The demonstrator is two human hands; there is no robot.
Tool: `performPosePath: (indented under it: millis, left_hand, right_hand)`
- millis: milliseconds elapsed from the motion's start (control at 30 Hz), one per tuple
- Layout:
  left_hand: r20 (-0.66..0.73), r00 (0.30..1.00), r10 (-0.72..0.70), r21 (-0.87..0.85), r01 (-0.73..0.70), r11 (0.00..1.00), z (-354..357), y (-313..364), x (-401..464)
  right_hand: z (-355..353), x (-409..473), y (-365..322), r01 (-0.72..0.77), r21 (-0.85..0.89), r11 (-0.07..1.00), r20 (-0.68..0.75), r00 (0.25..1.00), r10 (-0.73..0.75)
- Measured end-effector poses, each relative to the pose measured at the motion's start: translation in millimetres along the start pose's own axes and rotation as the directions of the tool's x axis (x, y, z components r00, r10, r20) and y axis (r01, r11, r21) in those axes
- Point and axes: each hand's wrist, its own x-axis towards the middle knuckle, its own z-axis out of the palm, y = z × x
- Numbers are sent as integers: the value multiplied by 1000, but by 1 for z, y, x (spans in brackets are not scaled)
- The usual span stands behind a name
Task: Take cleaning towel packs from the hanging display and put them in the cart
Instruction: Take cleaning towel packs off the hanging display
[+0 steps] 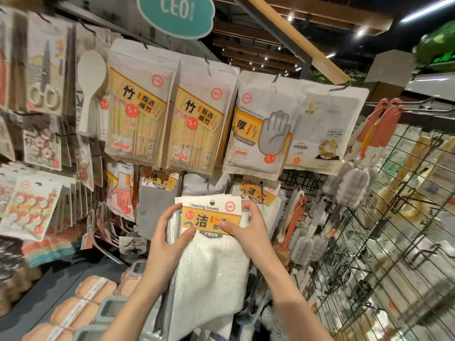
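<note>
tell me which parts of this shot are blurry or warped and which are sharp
Head view: sharpest at centre, where the towel pack, its "Cleaning towels" header and both hands, left hand and right hand, read clearly; the left racks and the wire grid at right smear with blur; wide-angle distortion bows the edges; ceiling spotlights flare against a dark ceiling.

The cleaning towel pack (209, 262) is nubby white cloth, matt and rough, under a smooth paper header card (209, 212). Above it, the chopstick bags (140, 114) shine like glossy plastic. The wire rack (394, 242) at the right is dark metal.
</note>
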Motion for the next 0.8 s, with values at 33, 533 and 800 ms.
performPosePath:
  millis: [33, 533, 800]
  left_hand:
    - [7, 1000, -5, -1, 5, 1000, 0, 0, 0]
    - [63, 994, -92, -11, 93, 996, 5, -5, -4]
    - [61, 992, -106, 3, 106, 994, 7, -5, -3]
  right_hand:
    - [-2, 0, 0, 10, -5, 1000, -8, 1000, -10]
    - [-29, 4, 5, -77, 176, 981, 35, 997, 72]
    - [-35, 9, 12, -71, 235, 969, 65, 996, 57]
